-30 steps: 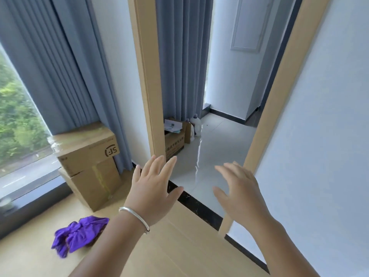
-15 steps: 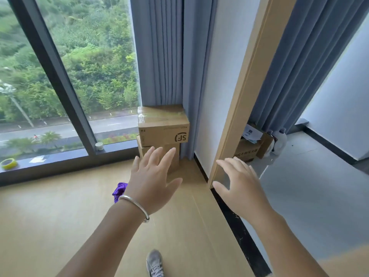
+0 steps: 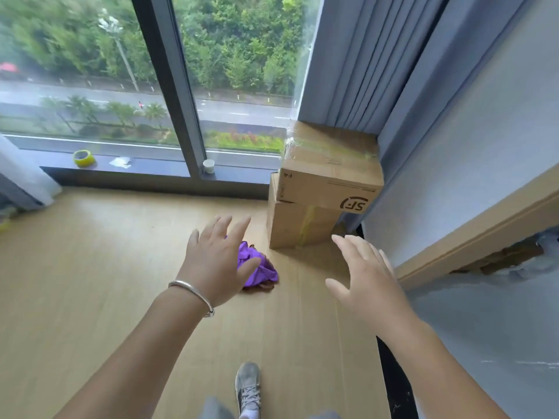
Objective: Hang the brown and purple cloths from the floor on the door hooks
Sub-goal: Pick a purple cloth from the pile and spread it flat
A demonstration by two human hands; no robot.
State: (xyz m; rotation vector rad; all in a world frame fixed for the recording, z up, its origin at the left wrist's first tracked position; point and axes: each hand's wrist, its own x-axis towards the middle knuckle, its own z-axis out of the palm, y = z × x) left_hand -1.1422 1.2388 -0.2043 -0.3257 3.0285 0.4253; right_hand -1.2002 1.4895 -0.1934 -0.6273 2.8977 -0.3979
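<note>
Head view, both hands empty with fingers spread, left hand (image 3: 216,264) above purple cloth (image 3: 260,269), right hand (image 3: 367,275) near stacked cardboard boxes (image 3: 317,192), closed

Bright daylight from window (image 3: 90,71), soft motion blur, wide-angle edge bending

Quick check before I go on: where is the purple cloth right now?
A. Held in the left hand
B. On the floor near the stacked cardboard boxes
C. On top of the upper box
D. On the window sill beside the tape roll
B: the purple cloth lies crumpled on the floor close to the stacked cardboard boxes, with the open left hand in front of it, not gripping it.
</note>
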